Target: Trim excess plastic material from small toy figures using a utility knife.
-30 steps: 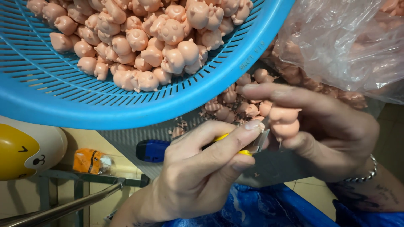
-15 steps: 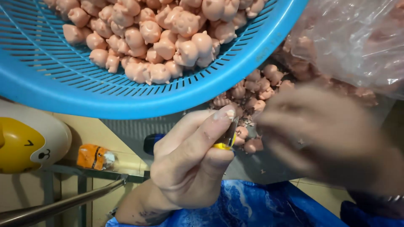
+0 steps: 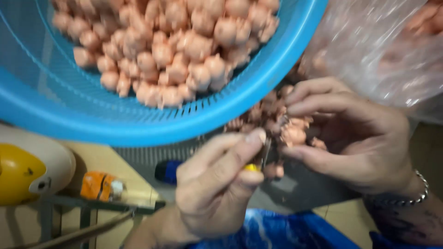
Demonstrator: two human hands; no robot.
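My left hand [image 3: 217,184] is closed around a small tool with a yellow handle [image 3: 252,168]; its metal tip points at a small pink toy figure [image 3: 293,135]. My right hand [image 3: 355,133], with a metal bracelet at the wrist, pinches that figure between thumb and fingers. Both hands meet just below the rim of a big blue mesh basket [image 3: 258,92] filled with several pink figures [image 3: 175,55]. More pink figures [image 3: 260,113] lie in a pile behind my fingers. The picture is blurred.
A clear plastic bag [image 3: 383,50] with more pink pieces sits at the upper right. A yellow and white rounded object [image 3: 27,170] and a small orange item [image 3: 99,186] lie at the lower left on a tan surface. Blue cloth [image 3: 277,230] lies under my hands.
The view has drifted, so the basket sits higher and more to the left. My right hand has come back up with a pink figure and met the tool tip again.
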